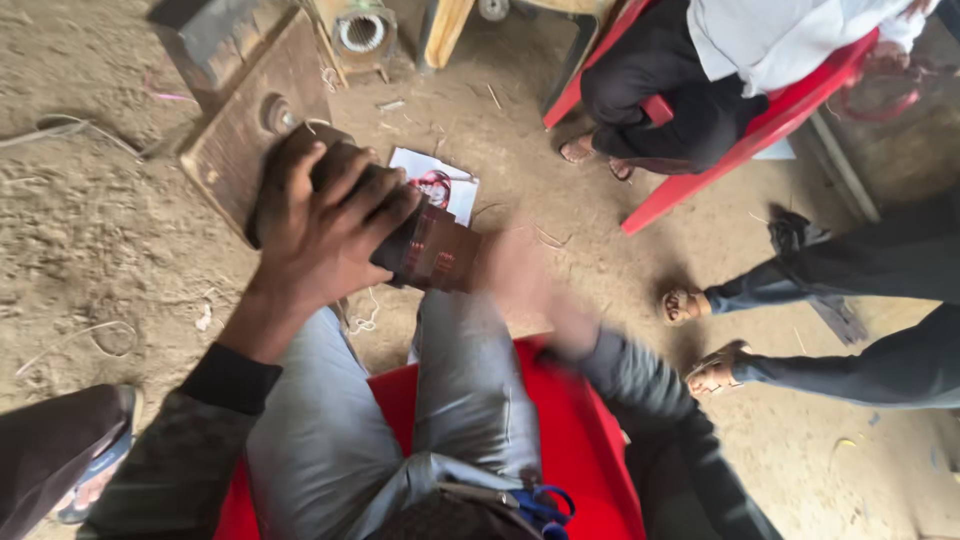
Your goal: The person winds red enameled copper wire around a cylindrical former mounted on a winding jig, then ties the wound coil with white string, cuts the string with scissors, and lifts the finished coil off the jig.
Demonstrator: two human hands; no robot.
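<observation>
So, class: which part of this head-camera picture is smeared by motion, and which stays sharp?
Head view: the right hand is a motion-blurred smear; the left hand, gripping the dark cylindrical part, is fairly sharp. The light is soft daylight without hard shadows or glare, and the wide lens bends the red chair at the edges.

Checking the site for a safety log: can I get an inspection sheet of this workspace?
Surface: dirt floor, dusty.
Job's things: dark cylindrical part held over the lap.
Clutter: printed paper, wooden board, scissors.
Hands: left hand grips the part; right hand motion-blurred at its end.
Cables: loose wire and string.
Surroundings: red chair with a seated person, sandalled feet.
</observation>
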